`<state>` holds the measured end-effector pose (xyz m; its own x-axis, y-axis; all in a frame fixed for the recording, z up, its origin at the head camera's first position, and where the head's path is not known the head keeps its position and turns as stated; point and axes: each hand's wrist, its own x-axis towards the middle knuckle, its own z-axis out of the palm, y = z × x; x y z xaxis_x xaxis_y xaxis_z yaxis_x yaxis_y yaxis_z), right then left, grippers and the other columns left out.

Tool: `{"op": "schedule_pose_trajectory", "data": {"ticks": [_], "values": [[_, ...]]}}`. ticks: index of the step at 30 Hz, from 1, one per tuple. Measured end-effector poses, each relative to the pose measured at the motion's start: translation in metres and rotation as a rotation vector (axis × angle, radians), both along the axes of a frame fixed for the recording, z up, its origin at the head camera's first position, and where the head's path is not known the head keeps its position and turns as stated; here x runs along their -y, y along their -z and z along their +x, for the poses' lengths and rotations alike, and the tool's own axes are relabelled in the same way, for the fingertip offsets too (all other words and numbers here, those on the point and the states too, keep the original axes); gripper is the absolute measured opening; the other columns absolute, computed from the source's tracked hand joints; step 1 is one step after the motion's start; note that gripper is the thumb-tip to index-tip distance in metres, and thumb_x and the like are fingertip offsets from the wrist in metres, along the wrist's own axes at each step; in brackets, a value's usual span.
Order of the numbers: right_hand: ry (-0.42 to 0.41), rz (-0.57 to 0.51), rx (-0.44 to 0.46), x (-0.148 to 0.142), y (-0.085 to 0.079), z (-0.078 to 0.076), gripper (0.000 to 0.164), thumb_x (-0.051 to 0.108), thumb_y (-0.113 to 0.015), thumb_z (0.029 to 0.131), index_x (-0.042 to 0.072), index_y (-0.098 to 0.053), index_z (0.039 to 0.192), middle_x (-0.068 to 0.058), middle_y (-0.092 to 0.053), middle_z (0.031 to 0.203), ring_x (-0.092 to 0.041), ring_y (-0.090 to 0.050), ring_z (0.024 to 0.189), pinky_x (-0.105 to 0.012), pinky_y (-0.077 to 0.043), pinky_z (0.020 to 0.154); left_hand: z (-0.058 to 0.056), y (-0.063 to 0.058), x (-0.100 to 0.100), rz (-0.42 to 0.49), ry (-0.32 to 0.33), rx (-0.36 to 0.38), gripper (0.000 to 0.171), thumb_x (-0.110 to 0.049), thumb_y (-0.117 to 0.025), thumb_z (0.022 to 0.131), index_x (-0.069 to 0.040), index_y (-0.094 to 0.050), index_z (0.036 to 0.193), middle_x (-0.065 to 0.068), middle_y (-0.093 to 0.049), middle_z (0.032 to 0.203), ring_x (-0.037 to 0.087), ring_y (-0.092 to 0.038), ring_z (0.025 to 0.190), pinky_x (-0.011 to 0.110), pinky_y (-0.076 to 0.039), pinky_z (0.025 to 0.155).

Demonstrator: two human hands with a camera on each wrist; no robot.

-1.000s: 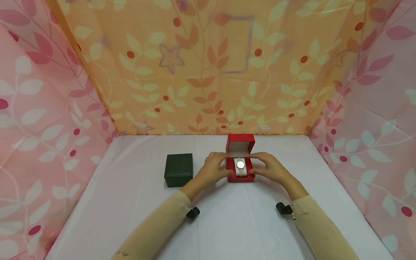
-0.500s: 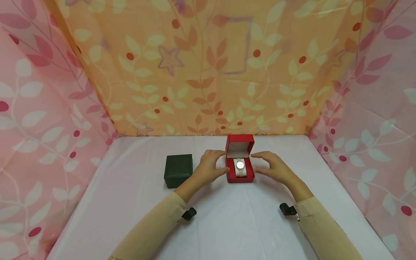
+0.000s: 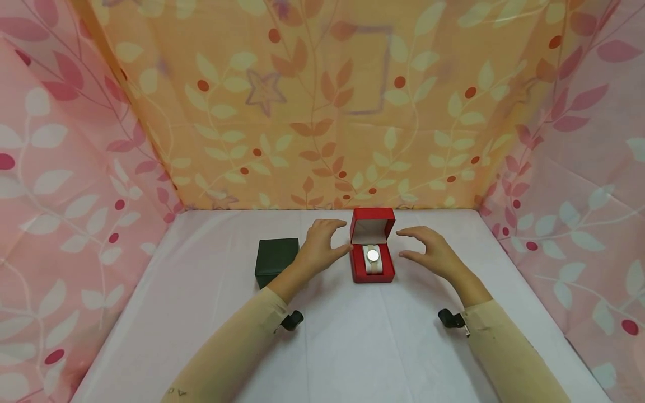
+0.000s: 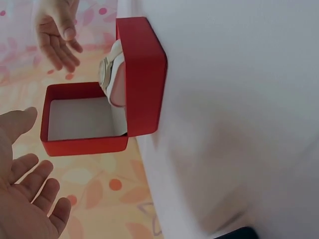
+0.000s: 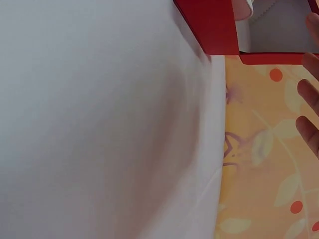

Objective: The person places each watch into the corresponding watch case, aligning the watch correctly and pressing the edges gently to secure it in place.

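Observation:
A red watch box (image 3: 356, 268) stands on the white table with its lid (image 3: 373, 215) raised. Inside it a watch (image 3: 373, 256) with a pale strap sits round a white cushion; the left wrist view shows the watch (image 4: 103, 72) from the side. My left hand (image 3: 319, 249) is at the box's left side, fingers spread and holding nothing. To the right of the box, my right hand (image 3: 435, 254) hangs apart from it, thumb and fingers parted with nothing between them. Only the fingertips (image 5: 310, 89) of that hand appear in the right wrist view.
A closed dark green box (image 3: 277, 257) stands left of the red one, partly behind my left forearm. Patterned cloth (image 3: 312, 140) walls the table (image 3: 342, 347) at the back and both sides. Small black cameras (image 3: 292, 320) are strapped at both wrists.
Both hands have come away from the sides of the red watch box and risen slightly, the right one moving further right. The box, watch and green box have stayed put.

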<state>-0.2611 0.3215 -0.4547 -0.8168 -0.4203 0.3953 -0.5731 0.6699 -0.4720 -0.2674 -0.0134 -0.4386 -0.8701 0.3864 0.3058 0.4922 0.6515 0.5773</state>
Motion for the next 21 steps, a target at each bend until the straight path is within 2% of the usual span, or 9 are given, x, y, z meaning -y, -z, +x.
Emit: {"op": "schedule_pose_trajectory", "data": {"ticks": [6, 13, 21], "values": [[0.022, -0.021, -0.042, -0.002, -0.008, -0.007, 0.053, 0.018, -0.088, 0.081, 0.013, -0.068, 0.13, -0.005, -0.069, 0.129, -0.028, -0.06, 0.123, -0.055, -0.047, 0.104, -0.009, -0.002, -0.003, -0.003, 0.001, -0.02, 0.061, -0.035, -0.078, 0.091, -0.013, -0.057, 0.144, 0.004, -0.059, 0.144, 0.024, -0.045, 0.136, 0.05, -0.035, 0.115], [0.075, -0.052, 0.012, -0.005, -0.014, -0.015, 0.053, 0.024, -0.087, 0.083, 0.017, -0.068, 0.132, -0.006, -0.068, 0.132, -0.029, -0.057, 0.128, -0.057, -0.043, 0.108, -0.016, -0.007, -0.009, 0.028, -0.016, 0.001, 0.062, -0.033, -0.079, 0.091, -0.014, -0.057, 0.145, 0.004, -0.057, 0.147, 0.025, -0.044, 0.138, 0.049, -0.036, 0.116], [0.108, -0.065, 0.044, -0.005, -0.02, -0.024, 0.056, 0.028, -0.087, 0.083, 0.018, -0.066, 0.134, -0.005, -0.065, 0.137, -0.03, -0.054, 0.133, -0.058, -0.041, 0.111, -0.028, -0.01, -0.016, 0.053, -0.028, -0.011, 0.066, -0.034, -0.081, 0.089, -0.023, -0.054, 0.148, 0.002, -0.057, 0.148, 0.025, -0.031, 0.15, 0.054, -0.031, 0.121]]}}
